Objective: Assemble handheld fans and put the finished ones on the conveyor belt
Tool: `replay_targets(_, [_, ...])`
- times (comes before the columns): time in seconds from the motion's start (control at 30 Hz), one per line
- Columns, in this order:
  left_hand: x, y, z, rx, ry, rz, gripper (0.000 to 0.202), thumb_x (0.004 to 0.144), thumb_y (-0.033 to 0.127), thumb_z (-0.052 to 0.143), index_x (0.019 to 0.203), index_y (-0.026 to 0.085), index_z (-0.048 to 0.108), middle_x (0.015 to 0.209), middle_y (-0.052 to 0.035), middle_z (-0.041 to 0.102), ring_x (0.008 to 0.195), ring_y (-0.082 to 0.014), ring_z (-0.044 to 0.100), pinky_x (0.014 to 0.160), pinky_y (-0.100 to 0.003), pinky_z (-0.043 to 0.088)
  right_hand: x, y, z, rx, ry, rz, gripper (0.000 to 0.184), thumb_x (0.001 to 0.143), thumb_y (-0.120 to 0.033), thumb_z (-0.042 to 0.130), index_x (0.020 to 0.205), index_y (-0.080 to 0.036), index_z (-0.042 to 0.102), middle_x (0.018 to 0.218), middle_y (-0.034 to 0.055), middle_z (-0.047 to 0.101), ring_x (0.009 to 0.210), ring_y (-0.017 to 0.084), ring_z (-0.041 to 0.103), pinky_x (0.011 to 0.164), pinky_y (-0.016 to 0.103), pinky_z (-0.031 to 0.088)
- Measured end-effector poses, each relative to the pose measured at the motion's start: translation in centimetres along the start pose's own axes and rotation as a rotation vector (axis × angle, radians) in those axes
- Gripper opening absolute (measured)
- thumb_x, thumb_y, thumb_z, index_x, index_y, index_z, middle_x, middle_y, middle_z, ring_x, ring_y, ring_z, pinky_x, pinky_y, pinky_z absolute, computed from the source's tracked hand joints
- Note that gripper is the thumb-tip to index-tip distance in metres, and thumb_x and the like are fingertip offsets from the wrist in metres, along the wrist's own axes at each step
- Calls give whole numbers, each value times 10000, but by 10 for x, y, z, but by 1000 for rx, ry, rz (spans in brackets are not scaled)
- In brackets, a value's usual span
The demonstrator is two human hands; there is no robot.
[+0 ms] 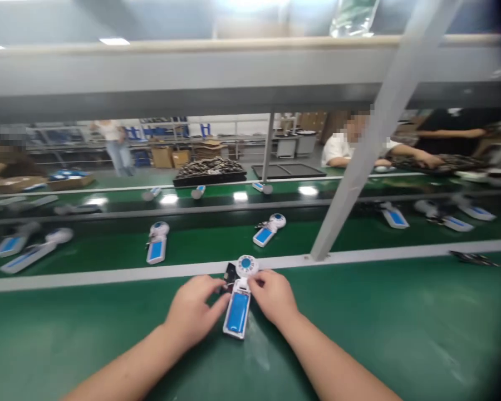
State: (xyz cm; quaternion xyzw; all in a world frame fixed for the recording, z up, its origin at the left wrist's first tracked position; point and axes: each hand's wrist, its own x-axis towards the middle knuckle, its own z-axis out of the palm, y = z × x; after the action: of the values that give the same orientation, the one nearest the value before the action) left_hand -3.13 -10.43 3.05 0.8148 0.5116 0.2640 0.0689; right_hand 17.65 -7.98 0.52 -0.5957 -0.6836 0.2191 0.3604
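Note:
A white handheld device with a blue battery pack in its open body and a round blue-centred head lies on the green bench in front of me. My left hand curls against its left side, fingers pinched near a small black part by the neck. My right hand pinches the device's neck from the right.
Beyond a white strip runs a green conveyor belt carrying several similar devices. A slanted grey post rises right of centre. Black trays and other people working sit across the line. A dark tool lies far right.

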Motion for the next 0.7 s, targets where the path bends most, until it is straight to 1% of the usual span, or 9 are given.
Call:
replay_targets(0.07, [14,-17,-4,-45,-1,34,508,819,449,656,1257,213,556,1176,-115,643,1098,-278,601,939,-442,506,2,2,4,137,25,0,160,806,-186,577,789,-190,735,799,36,694,723,164,629,683,258,459])
replay_targets(0.13, [25,-28,-4,-94,-137,105,799,717,450,769,1401,246,409,1356,-123,549,1236,-300,529,1024,-476,467,2,3,7,251,29,7,129,778,-160,598,796,-184,723,794,24,681,700,147,618,674,248,470])
replay_targets(0.2, [32,-37,-3,-131,-301,211,875,682,458,800,1429,291,377,1437,-112,485,1309,-303,473,1077,-489,429,2,3,7,314,16,9,104,768,-151,605,774,-180,704,789,17,670,700,140,612,673,247,475])
replay_targets(0.3, [41,-53,-2,-129,-409,322,753,746,454,750,1405,293,423,1472,-105,453,1391,-291,374,1130,-505,368,1,0,6,309,-5,-2,90,765,-134,597,729,-181,664,777,6,656,709,136,595,671,247,466])
replay_targets(0.43, [61,-71,-2,-96,-412,435,323,894,320,588,1214,285,611,1412,-70,529,1411,-260,345,1151,-516,322,1,-1,2,209,-13,-84,100,759,-107,598,717,-184,647,776,4,648,743,143,578,687,259,454])
replay_targets(0.53, [71,-68,-4,-118,-380,506,190,923,264,516,1031,263,672,1283,-52,624,1345,-246,430,1160,-512,290,2,-1,0,170,-34,-146,117,785,-121,602,757,-197,687,808,11,659,789,154,587,718,273,459])
replay_targets(0.57, [71,-64,-5,-135,-383,495,177,927,263,496,978,246,665,1192,-58,661,1270,-240,496,1138,-497,322,2,-1,0,185,-45,-145,125,792,-125,602,760,-201,696,810,11,660,787,153,590,716,273,462])
replay_targets(0.63, [67,-52,-3,-166,-397,356,213,944,301,433,882,216,619,943,-61,682,994,-215,607,984,-429,458,3,-1,0,263,-71,-93,128,784,-118,612,740,-199,701,788,6,655,743,142,592,684,259,469])
replay_targets(0.7, [58,-40,3,-227,-394,104,305,965,392,347,843,210,559,771,-37,622,736,-182,576,751,-350,504,3,-1,3,371,-89,-8,118,750,-100,630,714,-190,697,755,-1,640,695,129,589,649,241,474])
